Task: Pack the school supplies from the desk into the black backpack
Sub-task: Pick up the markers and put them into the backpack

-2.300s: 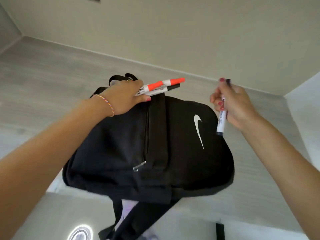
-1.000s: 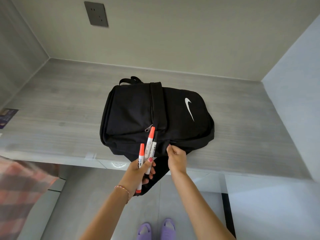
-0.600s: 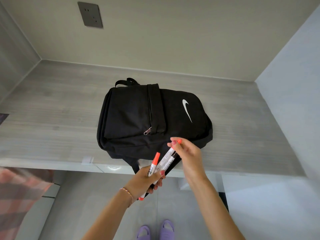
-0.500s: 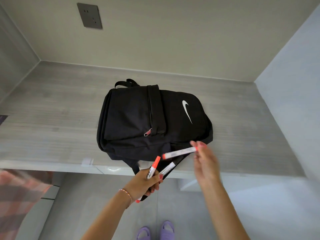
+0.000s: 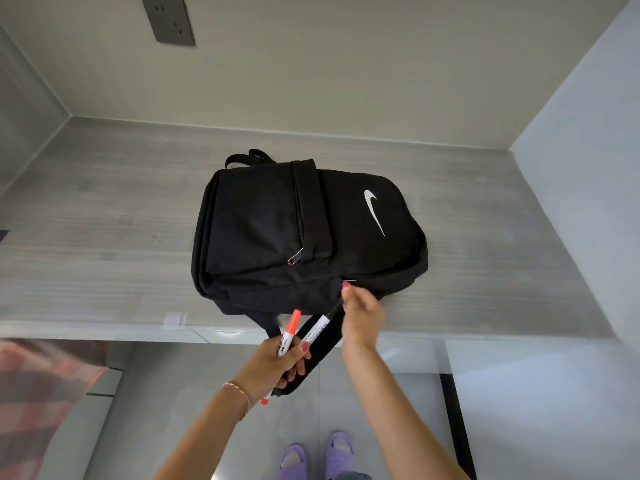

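The black backpack (image 5: 263, 216) lies flat on the grey desk (image 5: 104, 237), white logo to the right, front zip pull near its middle. My left hand (image 5: 273, 365) hovers in front of the desk edge and grips two markers, an orange-capped marker (image 5: 291, 327) and a black-capped marker (image 5: 317, 330), both pointing up at the bag. My right hand (image 5: 363, 313) has its curled fingertips pressed against the backpack's near side seam. The marker it carried is out of sight, and I cannot tell whether the fingers still pinch it.
A black strap (image 5: 325, 341) hangs over the desk's front edge behind the markers. Walls close in the desk at the back and right (image 5: 588, 168). A wall socket (image 5: 169, 19) is high up. Purple slippers (image 5: 318, 455) stand on the floor below; checked cloth (image 5: 34, 393) lies lower left.
My right hand took one orange-capped marker from my left hand, swung it right, then brought it to the backpack's near side, where it vanished. My left hand now holds two markers.
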